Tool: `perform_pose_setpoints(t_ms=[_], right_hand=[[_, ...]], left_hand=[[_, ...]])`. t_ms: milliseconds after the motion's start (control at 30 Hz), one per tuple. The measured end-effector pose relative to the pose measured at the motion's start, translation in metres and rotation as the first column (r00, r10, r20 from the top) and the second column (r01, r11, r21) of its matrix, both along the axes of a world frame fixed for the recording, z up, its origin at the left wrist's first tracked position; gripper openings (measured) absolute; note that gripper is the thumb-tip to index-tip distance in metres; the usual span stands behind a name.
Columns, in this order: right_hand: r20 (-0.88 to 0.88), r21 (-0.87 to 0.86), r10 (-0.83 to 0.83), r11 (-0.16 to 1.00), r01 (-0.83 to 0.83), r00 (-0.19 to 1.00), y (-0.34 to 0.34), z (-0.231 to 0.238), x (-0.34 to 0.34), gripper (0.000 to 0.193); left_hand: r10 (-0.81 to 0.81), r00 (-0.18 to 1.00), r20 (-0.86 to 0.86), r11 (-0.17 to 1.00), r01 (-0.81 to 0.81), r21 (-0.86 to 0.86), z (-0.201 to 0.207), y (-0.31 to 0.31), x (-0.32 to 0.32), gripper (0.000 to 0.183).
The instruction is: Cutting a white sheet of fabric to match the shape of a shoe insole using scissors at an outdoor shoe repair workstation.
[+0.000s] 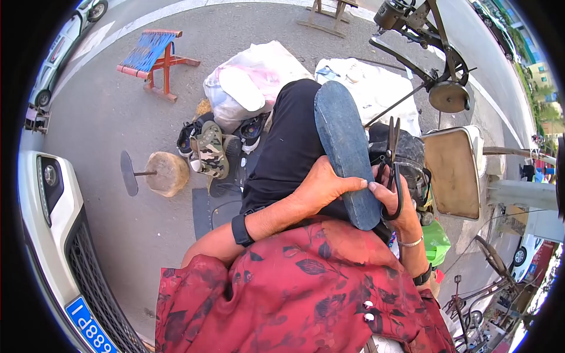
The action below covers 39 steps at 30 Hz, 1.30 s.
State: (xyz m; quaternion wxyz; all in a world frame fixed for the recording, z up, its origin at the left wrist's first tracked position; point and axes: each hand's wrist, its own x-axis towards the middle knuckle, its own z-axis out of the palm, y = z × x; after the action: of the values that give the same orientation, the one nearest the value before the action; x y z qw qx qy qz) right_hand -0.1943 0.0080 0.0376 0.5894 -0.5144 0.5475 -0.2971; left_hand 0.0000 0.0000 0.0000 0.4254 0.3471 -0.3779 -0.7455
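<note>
A long blue-grey shoe insole with a worn, denim-like surface lies slanted over my dark-trousered leg. My left hand grips its left side, thumb pressed on top near the lower half. On the other edge, my right hand has its thumb tip against the insole, close to my left thumb. A pair of black scissors sits in that same right hand, the handle loops around the fingers. Their blades point up and away from me, slightly parted, to the right of the insole. The fingers under the insole are hidden.
Camouflage shoes and other footwear lie left of my leg, near a wooden block with a metal piece. Beyond are white bags and a blue-strapped stool. A sewing machine and brown-topped seat stand right; a car left.
</note>
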Motion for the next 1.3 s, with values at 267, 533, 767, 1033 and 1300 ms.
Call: perform_pose_setpoints(t_ms=[267,533,767,1033,1300], right_hand=[[-0.082,0.094,0.071,0.994,-0.063,0.994,0.004,0.007,-0.004,0.032],[-0.047,0.077,0.101,0.992,-0.097,0.994,-0.001,0.009,-0.001,0.028],[-0.073,0.069,0.099,0.993,-0.094,0.992,0.002,0.007,0.000,0.027],[-0.086,0.017,0.124,0.992,-0.123,0.989,0.003,0.003,0.000,0.025],[-0.181,-0.052,0.151,0.985,-0.163,0.972,-0.007,0.040,0.017,0.025]], left_hand=[[0.232,0.966,-0.118,0.972,-0.234,-0.007,0.016,-0.026,0.029,0.031],[0.199,0.972,-0.123,0.979,-0.202,-0.010,0.024,-0.035,0.041,0.029],[0.168,0.978,-0.121,0.984,-0.173,-0.034,0.019,-0.035,0.043,0.021],[0.139,0.985,-0.103,0.990,-0.142,-0.020,0.020,-0.036,0.045,0.020],[0.208,0.974,-0.092,0.977,-0.211,-0.019,0.031,-0.043,0.057,0.019]])
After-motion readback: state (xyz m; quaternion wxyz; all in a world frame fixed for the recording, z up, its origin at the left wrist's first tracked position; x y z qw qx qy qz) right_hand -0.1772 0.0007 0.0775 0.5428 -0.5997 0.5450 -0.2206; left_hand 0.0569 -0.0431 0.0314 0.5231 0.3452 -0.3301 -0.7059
